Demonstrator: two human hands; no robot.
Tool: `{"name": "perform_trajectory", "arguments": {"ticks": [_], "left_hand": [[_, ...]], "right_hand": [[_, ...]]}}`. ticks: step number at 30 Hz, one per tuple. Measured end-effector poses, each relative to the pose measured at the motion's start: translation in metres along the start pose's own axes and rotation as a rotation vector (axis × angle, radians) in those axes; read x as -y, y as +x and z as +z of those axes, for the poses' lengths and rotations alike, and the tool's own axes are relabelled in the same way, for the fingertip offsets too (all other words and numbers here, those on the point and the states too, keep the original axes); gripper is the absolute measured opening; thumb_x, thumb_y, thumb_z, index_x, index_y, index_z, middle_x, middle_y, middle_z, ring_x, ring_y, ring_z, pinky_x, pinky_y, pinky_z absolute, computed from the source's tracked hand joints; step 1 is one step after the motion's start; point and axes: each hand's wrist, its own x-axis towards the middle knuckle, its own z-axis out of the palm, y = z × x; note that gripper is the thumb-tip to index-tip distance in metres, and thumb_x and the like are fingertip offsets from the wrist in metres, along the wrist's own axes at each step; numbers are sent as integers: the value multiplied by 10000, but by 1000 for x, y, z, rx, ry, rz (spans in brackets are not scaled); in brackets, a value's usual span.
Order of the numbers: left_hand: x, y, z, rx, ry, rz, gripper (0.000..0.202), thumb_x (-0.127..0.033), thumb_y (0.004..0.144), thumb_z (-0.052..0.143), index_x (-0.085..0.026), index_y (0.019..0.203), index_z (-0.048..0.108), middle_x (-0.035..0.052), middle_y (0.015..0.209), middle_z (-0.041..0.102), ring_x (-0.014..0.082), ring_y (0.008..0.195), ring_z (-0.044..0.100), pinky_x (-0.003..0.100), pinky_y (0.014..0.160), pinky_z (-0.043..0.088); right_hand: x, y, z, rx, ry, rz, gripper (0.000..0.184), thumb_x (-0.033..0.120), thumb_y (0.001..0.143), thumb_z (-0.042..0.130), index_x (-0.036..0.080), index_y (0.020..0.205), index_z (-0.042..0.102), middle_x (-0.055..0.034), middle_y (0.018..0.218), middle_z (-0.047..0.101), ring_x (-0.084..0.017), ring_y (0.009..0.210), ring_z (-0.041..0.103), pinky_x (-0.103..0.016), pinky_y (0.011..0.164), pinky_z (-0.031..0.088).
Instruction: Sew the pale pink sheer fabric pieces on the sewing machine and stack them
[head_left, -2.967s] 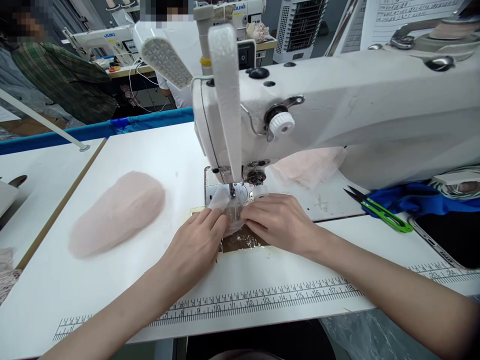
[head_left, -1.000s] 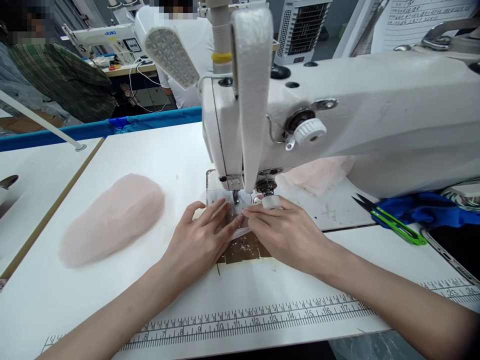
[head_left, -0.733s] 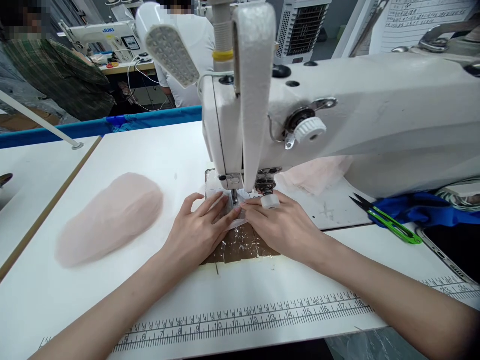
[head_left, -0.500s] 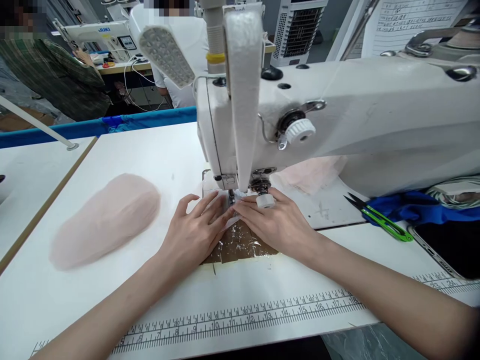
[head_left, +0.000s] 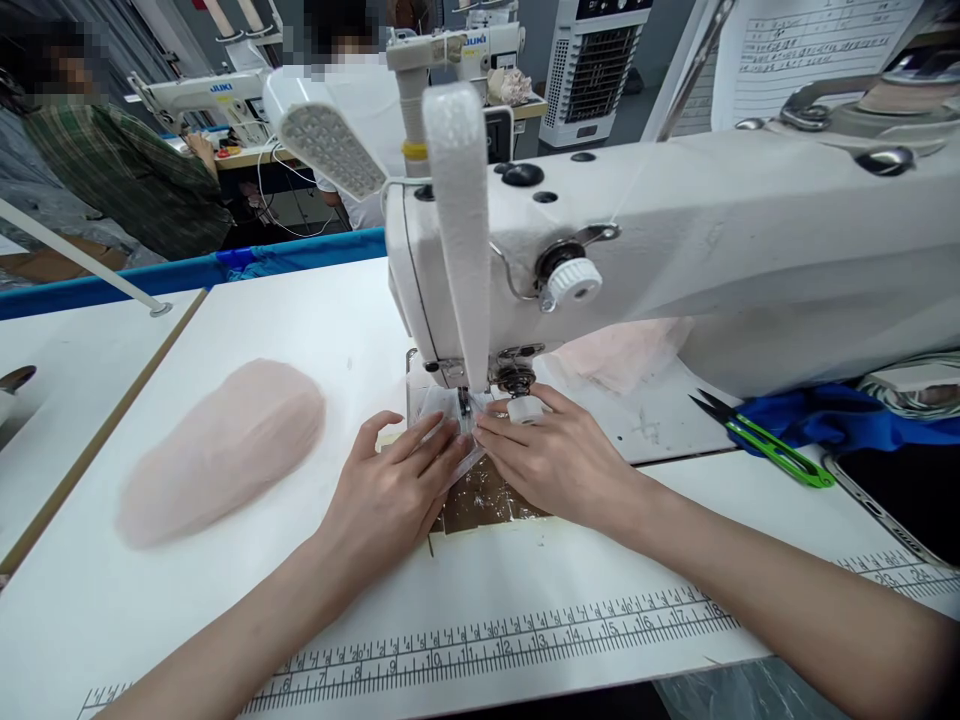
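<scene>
A small piece of sheer whitish fabric [head_left: 469, 462] lies under the presser foot [head_left: 465, 402] of a white sewing machine [head_left: 442, 290]. My left hand [head_left: 394, 480] rests palm down left of the foot, fingers stretched out and their tips on the fabric. From the right, my right hand [head_left: 559, 455] has its fingers close together at the fabric's edge, beside the foot and under a white knob [head_left: 525, 409]. Its thumb is hidden. Below both hands, brown shiny tape [head_left: 491, 500] covers part of the bed. A pale pink sheer oval piece [head_left: 225, 455] lies flat at the left.
More pink sheer fabric [head_left: 622, 352] sits behind the machine head. Green thread snips [head_left: 780, 450], a blue cloth [head_left: 795, 415] and a phone [head_left: 900, 500] lie at the right. A printed ruler [head_left: 450, 660] runs along the front edge. Two people work at machines beyond.
The camera view has shifted slightly. My left fingers have drawn back a little from the presser foot, showing more of the sheer fabric. My right hand stays beside the foot.
</scene>
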Motion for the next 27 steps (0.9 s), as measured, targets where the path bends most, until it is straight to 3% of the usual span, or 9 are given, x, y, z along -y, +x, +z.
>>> {"name": "perform_trajectory", "arguments": {"ticks": [12, 27], "left_hand": [[5, 2, 3, -11, -30, 4, 323, -139, 921, 489, -203, 1208, 621, 75, 1166, 693, 239, 1125, 622, 459, 992, 324], [9, 8, 7, -24, 0, 6, 309, -121, 925, 465, -192, 1183, 619, 72, 1177, 686, 229, 1122, 628, 480, 1018, 303]], "right_hand": [[-1, 2, 2, 17, -6, 19, 224, 98, 880, 517, 147, 960, 720, -56, 915, 753, -176, 819, 670, -385, 900, 455], [-4, 3, 6, 42, -61, 56, 287, 123, 914, 469, 213, 838, 730, -18, 864, 751, -214, 918, 664, -425, 969, 442]]}}
